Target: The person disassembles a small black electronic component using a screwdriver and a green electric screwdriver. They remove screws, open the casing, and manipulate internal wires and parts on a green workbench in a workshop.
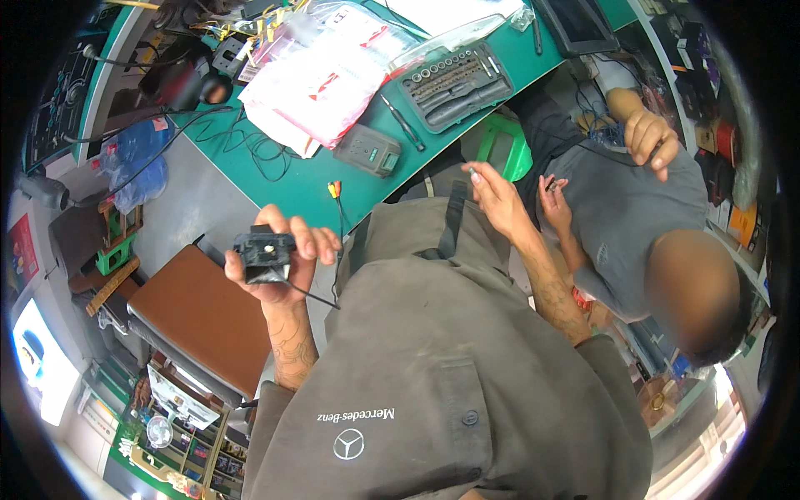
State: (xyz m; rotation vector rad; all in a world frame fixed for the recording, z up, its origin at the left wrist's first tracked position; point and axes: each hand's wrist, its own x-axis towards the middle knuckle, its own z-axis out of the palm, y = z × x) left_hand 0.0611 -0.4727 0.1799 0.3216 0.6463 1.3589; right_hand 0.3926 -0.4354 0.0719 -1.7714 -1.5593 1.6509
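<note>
My left hand [292, 232], raised at the left in front of my body, grips a small black camera-like unit [265, 257]. A thin black cable [312, 294] runs from this unit, and red and yellow plugs [335, 189] lie at the table edge near it. My right hand [500, 200] is apart from the left, held close to the table's front edge. Its thumb and fingers pinch a tiny metallic piece [472, 172], too small to name. On the green table [225, 146] sit a grey box-shaped device [367, 151], a screwdriver [402, 122] and an opened socket set [454, 86].
White and red plastic bags [312, 79] cover the table's middle, beside tangled wires. A tablet [575, 27] lies at the far right. A co-worker in a grey shirt [642, 221] is close on my right. A green stool [502, 146] and a brown chair [200, 312] stand nearby.
</note>
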